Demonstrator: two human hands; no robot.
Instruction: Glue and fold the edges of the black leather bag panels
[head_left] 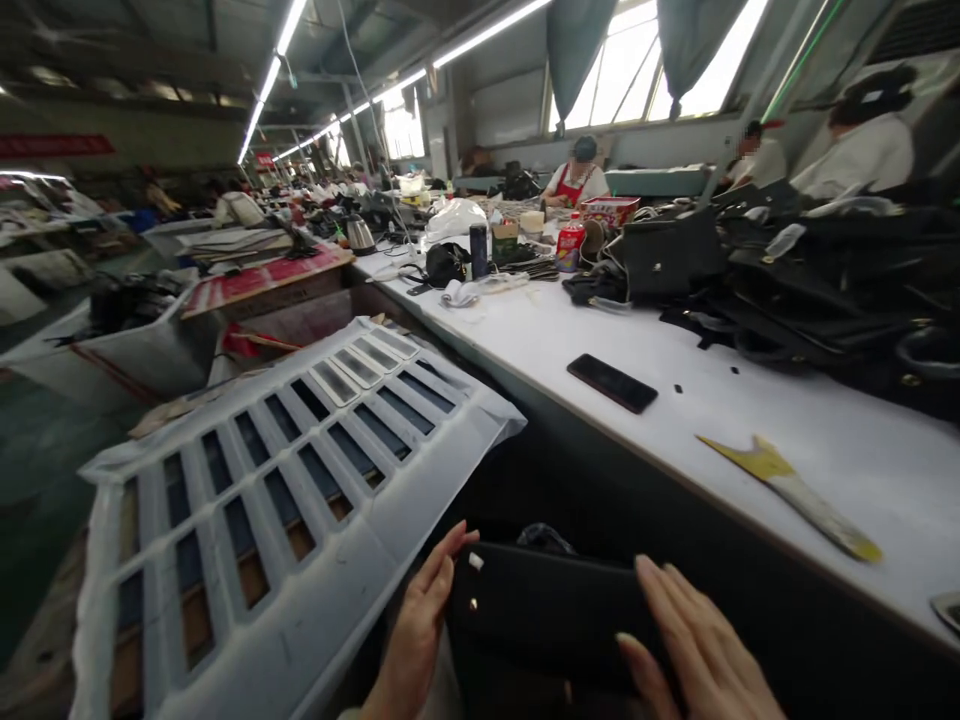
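Observation:
A black bag (555,610) with a small brass-coloured stud and a white tab near its upper left corner is held low at the front. My left hand (420,620) grips its left edge, with fingertips showing at the top corner. On the right side, my right hand (694,640) holds the bag, fingers long along the edge and thumb on the front. Behind the bag's top edge shows a loop in clear plastic (546,538). The bag's lower part is dark and hard to make out.
Left of me lies a white slotted tray (360,540). On the white worktable (570,330) lie a black phone (612,382) and a yellow-ended flat tool (795,495). Black bags (847,280) are piled at the right. Across the table sits a person in a red apron (574,185).

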